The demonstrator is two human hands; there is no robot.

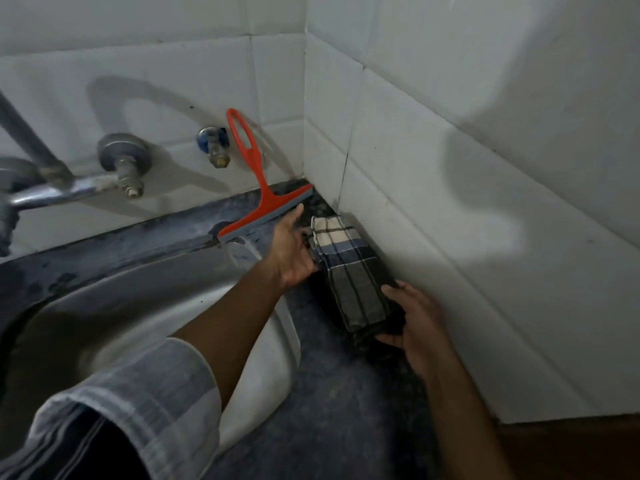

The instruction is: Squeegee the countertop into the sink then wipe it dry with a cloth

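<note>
beside the sink point(114, 306), both outstretched hands, left point(291, 252) and right point(415, 323), apparently grip the folded cloth's point(349, 271) ends.

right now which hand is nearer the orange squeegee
Left. The left hand has fingertips just under the squeegee blade; the right hand holds the cloth's near end, farther away.

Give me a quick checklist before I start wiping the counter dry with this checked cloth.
1. Squeegee out of the way: ok, it leans against the back wall, in neither hand.
2. Cloth held: ok, left hand grips its far end, right hand its near end.
3. Cloth folded into a pad: ok, it is a folded bundle.
4. Cloth on the counter: ok, it lies beside the side wall.
5. Counter free of standing water: cannot tell, the dark surface is too dim.
6. Sink drained: cannot tell, the drain is out of view.
</note>
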